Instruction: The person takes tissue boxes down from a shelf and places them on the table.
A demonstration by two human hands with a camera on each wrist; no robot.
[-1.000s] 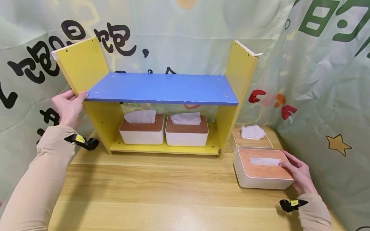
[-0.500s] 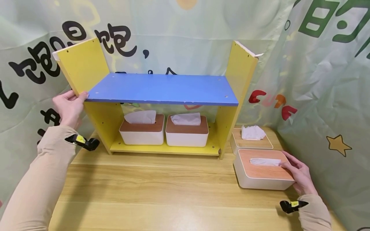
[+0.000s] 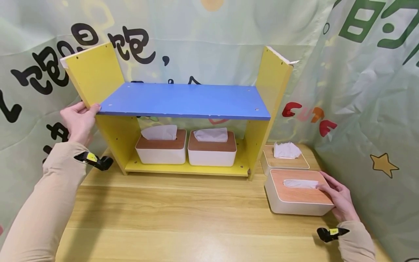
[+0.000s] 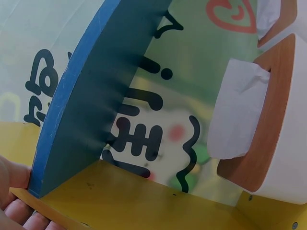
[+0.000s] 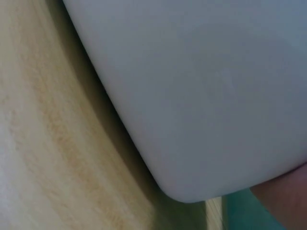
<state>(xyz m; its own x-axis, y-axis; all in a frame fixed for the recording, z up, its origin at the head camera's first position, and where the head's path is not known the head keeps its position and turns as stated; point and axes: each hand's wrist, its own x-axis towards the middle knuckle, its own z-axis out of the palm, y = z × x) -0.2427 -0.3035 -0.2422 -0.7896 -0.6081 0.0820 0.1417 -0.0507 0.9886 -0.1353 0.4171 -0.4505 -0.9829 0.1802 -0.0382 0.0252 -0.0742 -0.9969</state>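
Observation:
At the left, my left hand (image 3: 78, 122) grips the front edge of a yellow and blue shelf (image 3: 183, 100), its thumb beside the blue board's corner. In the left wrist view the thumb (image 4: 17, 173) lies against the blue board's end, with curled fingers below. My right hand (image 3: 338, 198) holds the right end of a white tissue box (image 3: 299, 207) with a wood-look lid, thumb on top near the tissue slot. The right wrist view shows the box's pale wall (image 5: 192, 105) close up and part of a finger (image 5: 288, 194); the far fingers are hidden.
On the shelf's yellow bottom board stand two tissue boxes, a left one (image 3: 160, 154) and a right one (image 3: 212, 156), side by side. Another tissue box (image 3: 270, 153) stands behind the held one, right of the shelf. A printed cloth (image 3: 360, 109) hangs around the wooden table (image 3: 183, 218).

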